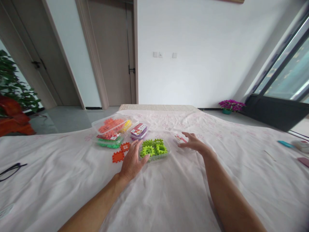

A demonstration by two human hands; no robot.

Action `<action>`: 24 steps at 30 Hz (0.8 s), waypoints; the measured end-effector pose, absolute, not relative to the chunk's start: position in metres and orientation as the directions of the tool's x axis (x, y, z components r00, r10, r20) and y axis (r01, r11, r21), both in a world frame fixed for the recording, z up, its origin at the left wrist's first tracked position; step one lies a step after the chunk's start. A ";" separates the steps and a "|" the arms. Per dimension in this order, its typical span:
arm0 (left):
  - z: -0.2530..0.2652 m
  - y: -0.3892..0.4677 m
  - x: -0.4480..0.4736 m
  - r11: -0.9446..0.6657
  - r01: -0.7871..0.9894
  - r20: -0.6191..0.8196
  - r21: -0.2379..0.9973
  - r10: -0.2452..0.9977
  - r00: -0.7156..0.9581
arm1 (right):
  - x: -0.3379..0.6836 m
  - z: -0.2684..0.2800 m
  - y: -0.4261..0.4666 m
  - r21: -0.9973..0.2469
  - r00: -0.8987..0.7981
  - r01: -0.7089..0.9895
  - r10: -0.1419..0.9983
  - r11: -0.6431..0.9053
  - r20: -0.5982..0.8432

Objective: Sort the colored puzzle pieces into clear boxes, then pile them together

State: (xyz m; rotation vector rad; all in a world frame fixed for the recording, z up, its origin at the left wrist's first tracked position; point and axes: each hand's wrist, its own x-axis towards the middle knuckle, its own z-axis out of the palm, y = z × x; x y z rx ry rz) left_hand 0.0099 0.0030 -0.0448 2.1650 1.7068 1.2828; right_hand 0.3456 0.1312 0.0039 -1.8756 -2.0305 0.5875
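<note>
In the head view, a clear plastic box [154, 158] full of lime-green interlocking toy pieces [154, 148] stands in the middle of the cloth. My left hand [132, 160] is at its left near corner, fingers stretched along the side and thumb by the front rim. A clear plastic lid [180, 138] with a red and white label lies to the right of the box. Over it is my right hand [194, 143], thumb and fingers spread apart; the palm hides part of the lid. Two orange square pieces [118, 156] lie left of my left hand.
Behind on the left, a clear box of orange pieces [112, 125] rests on a box of green ones [109, 141]. Beside them are yellow pieces [126, 125] and a purple-filled box [138, 130]. Glasses [13, 169] lie far left; a blue item [285, 143] lies far right.
</note>
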 end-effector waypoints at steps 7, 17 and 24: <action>-0.045 0.005 0.009 -0.374 0.674 0.509 0.637 0.861 -0.003 | 0.293 0.028 0.108 -0.610 -0.568 0.585 0.807 0.535 0.162; -0.041 0.004 0.004 -0.332 0.447 0.372 0.831 0.928 -0.004 | 0.244 0.049 0.074 -0.353 -0.798 0.498 0.578 0.792 0.171; -0.043 0.005 0.010 -0.243 0.490 0.345 0.838 0.930 -0.129 | 0.228 0.039 0.077 -0.339 -0.835 0.421 0.506 0.841 0.217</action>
